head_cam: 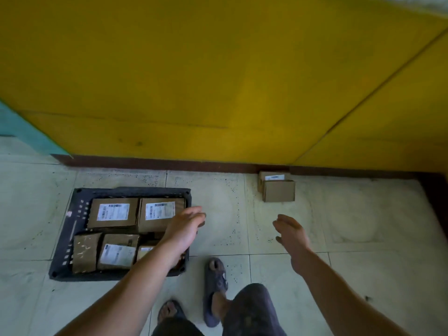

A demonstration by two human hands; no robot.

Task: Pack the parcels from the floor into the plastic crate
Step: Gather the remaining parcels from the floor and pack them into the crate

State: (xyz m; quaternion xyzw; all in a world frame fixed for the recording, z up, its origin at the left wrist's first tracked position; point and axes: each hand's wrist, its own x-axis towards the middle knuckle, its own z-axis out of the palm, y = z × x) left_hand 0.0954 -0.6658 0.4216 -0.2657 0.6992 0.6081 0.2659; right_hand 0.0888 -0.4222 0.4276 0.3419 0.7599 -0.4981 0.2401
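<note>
The black crate (72, 229) sat on the floor (363, 238) at left with at least five packed parcels (112, 212) lying flat inside, mostly labels up. The left hand (185, 229) hovered over its right rim and the right hand (293, 235) over floor, each grip open and empty. Further right, two loose parcels (278, 190) sat touching by the wall (218, 81), long sides running along it.

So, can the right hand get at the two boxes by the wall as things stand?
Probably yes. The right hand is open and empty, and only floor lies between it and the two boxes. Nothing blocks the way, though a lean forward looks needed.
</note>
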